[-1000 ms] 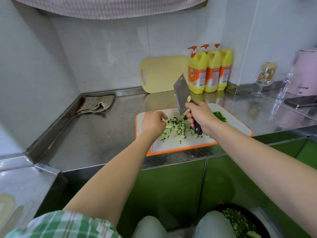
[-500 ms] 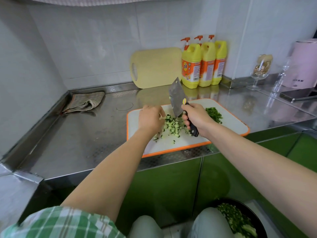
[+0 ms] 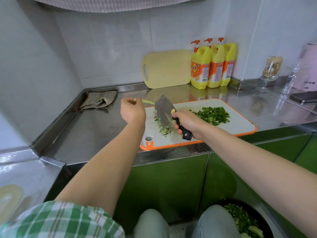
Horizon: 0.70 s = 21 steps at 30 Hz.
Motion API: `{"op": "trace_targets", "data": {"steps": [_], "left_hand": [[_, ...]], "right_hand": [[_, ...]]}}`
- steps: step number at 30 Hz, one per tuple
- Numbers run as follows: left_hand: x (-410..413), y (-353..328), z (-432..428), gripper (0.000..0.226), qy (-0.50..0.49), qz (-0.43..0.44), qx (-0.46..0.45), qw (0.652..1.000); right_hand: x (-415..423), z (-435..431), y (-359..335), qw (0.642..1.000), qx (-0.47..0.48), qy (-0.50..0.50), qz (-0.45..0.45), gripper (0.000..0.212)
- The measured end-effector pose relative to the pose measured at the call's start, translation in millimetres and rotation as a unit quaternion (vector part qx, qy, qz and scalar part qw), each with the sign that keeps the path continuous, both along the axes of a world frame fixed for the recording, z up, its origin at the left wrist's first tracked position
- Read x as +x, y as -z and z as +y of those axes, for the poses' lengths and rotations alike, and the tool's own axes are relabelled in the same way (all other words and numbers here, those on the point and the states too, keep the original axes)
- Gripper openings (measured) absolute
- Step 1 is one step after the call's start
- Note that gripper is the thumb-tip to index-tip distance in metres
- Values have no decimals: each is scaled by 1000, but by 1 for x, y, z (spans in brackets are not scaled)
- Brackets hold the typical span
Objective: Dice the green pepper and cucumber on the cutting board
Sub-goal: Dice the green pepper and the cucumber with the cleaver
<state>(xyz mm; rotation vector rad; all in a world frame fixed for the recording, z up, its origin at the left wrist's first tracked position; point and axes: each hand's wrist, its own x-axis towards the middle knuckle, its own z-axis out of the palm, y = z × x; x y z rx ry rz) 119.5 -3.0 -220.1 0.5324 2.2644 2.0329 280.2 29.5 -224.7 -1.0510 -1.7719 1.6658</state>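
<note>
Reference: cutting board [image 3: 240, 124], white with an orange rim, lying on the steel table [image 3: 96, 131] at its front edge.

- Left hand [image 3: 133, 109]: raised just off the board's left edge. Grip narrow, fingertips pinching one end of a thin pale-green strip [image 3: 145, 101]. The strip runs from the fingers toward the board's far-left corner.
- Right hand [image 3: 187, 121]: over the board's near-left part. Grip closed round the black handle of the cleaver [image 3: 163, 109]. Blade tilted, tip pointing to the board's far-left corner, pale bits clinging to its face. Cannot tell if the edge touches the board.
- Diced cucumber [image 3: 164, 130]: small loose heap on the board's left half, directly under and beside the blade.
- Diced green pepper [image 3: 212, 115]: darker heap on the board's centre-right, apart from the cucumber.

Surroundings:
- Folded cloth [image 3: 101, 100] on the table, left of the board and further back.
- Yellow board [image 3: 167, 69] leaning on the wall behind the cutting board, with three yellow bottles [image 3: 212, 66] just beside it.
- Stemmed glass [image 3: 270, 73] and phone [image 3: 303, 98] further right of the board.
- Black bowl [image 3: 262, 220] of chopped greens below the board's level, by the person's knee.
</note>
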Motion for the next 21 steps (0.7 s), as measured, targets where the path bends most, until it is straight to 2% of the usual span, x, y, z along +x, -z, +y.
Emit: {"op": "trace_targets", "data": {"steps": [4,6,9,14,17,21], "left_hand": [[-4,4,-16,16,5,-13,-8,1000],[-6,7,-21,13,17,-17,-11,1000],[-6,12,-24,7,40,-16,-34,998],[1,25,-24,8,94,-31,-51,994],[5,32,-22,9,115,-49,-53,991],[4,36,-22,13,127,-31,-78,988]], "right_hand": [[-11,-16,8,999,11,-41,-30,12],[-11,-20,12,995,37,-48,-73,12],[-3,-15,16,988,81,-15,-133,16],[17,4,7,980,82,31,-176,20],[19,6,5,981,78,44,-170,17],[12,1,0,987,94,48,-119,15]]}}
